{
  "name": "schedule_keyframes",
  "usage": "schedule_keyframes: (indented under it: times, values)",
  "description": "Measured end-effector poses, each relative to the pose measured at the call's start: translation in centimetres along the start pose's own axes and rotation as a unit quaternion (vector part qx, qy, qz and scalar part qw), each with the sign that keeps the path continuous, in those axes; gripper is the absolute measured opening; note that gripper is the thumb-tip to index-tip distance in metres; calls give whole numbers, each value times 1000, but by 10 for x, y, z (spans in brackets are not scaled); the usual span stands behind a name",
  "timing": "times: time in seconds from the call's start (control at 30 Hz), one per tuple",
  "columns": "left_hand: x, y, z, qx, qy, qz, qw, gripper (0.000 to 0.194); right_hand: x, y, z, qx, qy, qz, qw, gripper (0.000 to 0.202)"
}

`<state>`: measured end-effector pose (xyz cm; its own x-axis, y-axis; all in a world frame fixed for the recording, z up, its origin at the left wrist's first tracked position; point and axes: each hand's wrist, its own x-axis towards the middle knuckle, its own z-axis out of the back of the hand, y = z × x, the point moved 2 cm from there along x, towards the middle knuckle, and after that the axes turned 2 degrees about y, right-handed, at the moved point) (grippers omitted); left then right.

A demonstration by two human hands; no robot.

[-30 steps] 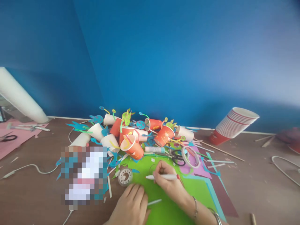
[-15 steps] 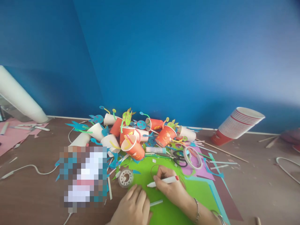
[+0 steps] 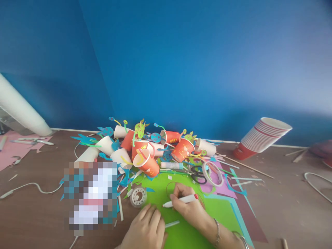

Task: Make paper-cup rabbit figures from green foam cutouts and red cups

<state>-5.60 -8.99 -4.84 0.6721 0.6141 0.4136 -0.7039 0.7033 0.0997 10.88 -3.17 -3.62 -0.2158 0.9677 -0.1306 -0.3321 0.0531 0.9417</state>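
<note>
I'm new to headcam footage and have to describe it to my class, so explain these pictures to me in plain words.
There is no machine here: the hands are a person's own, bare. Every picture comes from one camera worn on that person's head, looking forward and down.

The right hand holds a white marker with a red end above green paper. The left hand lies at the paper's near left, beside a thin pale stick.

On the brown table are a jumble of decorated paper cups, a small tape roll and, to the right, a leaning stack of cups. A pixelated patch at left hides whatever is there.
</note>
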Motion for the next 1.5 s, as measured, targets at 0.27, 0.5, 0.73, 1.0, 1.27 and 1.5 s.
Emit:
schedule_keyframes:
  times: [0.27, 0.5, 0.73, 1.0, 1.27, 1.5]
  values:
    - [4, 1, 6, -13, -17, 11, 1000, 13, 1, 2, 2, -27, -1, -1, 1000, 22]
    - [4, 1, 5, -19, -37, 16, 999, 13, 3, 1, 1, -14, 11, -11, 1000, 20]
    - [3, 2, 4, -23, -45, 14, 999, 14, 1, 6, 2, -43, 10, -26, 999, 19]
    - [6, 3, 7, -23, -48, 12, 998, 12, 4, 1, 1, -48, 12, -20, 999, 19]
    - [6, 1, 8, -26, -54, 13, 998, 10, 4, 3, 0, -50, 13, -18, 998, 20]
    - [7, 1, 10, -28, -52, 10, 998, 6, 6, 6, -1, -42, 7, -17, 999, 20]
